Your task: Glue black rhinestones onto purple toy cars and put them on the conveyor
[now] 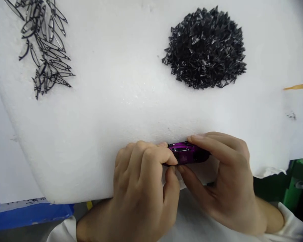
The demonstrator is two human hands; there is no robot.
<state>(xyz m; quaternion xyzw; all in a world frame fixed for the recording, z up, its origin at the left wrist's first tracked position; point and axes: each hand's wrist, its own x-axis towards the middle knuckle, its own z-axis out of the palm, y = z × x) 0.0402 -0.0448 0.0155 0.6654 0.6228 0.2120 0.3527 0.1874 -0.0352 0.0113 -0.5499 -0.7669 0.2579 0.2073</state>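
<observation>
Both hands hold a small purple toy car body (185, 156) with black edges, close to the near edge of the white foam sheet. My left hand (143, 181) pinches its left end, index finger on top and thumb below. My right hand (224, 181) grips it too, with the fingers along the far side and the thumb at the near side. The fingertips of both hands almost meet at the car's near edge. Part of the car is hidden under the fingers.
A heap of small black pointed pieces (207, 48) lies at the far right of the foam sheet (103, 101). Thin black-framed clear window pieces (46, 47) are piled at far left. An orange pointed tool (298, 86) is at right. Blue (35, 215) and green (300, 178) bins stand below.
</observation>
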